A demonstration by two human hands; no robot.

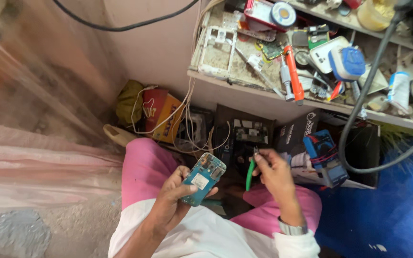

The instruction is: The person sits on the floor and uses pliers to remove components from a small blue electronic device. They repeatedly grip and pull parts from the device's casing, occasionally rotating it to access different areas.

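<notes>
Two hands gripping: left (175, 200) flat teal circuit board (203, 178), right (272, 168) green-handled pliers (251, 171).

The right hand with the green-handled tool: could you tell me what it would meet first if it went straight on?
Probably the dark box under the shelf, just beyond the right hand and tool; depth is unclear.

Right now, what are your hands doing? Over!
Left hand grips teal phone circuit board. Right hand holds green-handled pliers, tips up, apart from the board. Nothing between them.
</notes>
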